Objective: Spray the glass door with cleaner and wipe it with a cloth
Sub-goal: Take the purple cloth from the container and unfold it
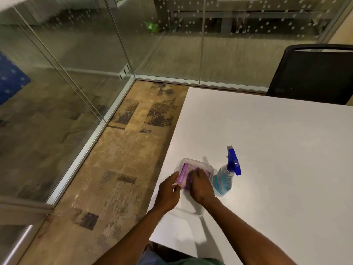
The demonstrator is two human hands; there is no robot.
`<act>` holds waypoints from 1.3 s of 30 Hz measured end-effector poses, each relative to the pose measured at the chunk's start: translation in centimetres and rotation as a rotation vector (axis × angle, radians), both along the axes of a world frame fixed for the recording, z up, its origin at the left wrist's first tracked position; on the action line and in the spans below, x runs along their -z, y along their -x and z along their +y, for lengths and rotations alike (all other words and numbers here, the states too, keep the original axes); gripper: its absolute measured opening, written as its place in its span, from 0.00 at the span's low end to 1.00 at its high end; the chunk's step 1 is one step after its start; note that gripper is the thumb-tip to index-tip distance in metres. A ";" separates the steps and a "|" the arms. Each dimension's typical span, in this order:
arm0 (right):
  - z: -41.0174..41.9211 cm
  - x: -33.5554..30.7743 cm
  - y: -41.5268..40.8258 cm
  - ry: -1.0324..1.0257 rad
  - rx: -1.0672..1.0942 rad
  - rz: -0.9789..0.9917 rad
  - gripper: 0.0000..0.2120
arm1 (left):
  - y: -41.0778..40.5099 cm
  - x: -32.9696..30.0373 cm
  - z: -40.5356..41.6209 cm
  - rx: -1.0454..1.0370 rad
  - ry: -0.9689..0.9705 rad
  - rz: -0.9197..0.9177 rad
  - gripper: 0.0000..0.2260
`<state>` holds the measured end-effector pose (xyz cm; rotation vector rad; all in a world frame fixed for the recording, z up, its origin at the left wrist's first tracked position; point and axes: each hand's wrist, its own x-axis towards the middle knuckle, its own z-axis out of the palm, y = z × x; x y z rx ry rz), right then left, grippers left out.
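Observation:
A purple cloth [185, 175] lies in a clear plastic container [198, 163] near the left edge of the white table [277, 150]. My left hand [169, 190] grips the cloth's left edge. My right hand [202, 185] presses down on the cloth inside the container. Just right of the container stands a clear spray bottle [224, 178] with blue liquid and a blue trigger head, untouched. The glass door [47, 88] and glass walls run along the left and far side of the room.
A black mesh office chair [313, 73] stands at the table's far right. Patterned brown carpet [118, 159] fills the strip between table and glass. An aluminium floor track [89, 138] runs under the glass wall. A door handle bar crosses the left glass panel.

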<state>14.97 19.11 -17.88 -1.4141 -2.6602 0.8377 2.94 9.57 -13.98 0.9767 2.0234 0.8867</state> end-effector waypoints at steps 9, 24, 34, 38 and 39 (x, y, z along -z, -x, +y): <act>1.8 2.9 2.7 0.009 0.004 -0.188 0.34 | 0.3 0.5 -2.8 -0.095 -0.013 -0.065 0.23; 2.3 1.1 2.0 0.057 -0.043 -0.132 0.24 | 0.3 0.1 -3.6 -0.176 -0.047 -0.119 0.25; 0.7 -5.8 -0.3 0.164 -0.012 0.312 0.20 | 0.8 -1.4 -4.8 -0.283 -0.080 -0.177 0.23; -0.8 -9.2 -0.2 0.179 0.007 0.516 0.15 | 1.5 -3.3 -5.1 -0.326 -0.137 -0.332 0.15; -1.1 -10.1 0.0 0.211 0.013 0.556 0.14 | 1.6 -3.8 -5.2 -0.309 -0.152 -0.385 0.13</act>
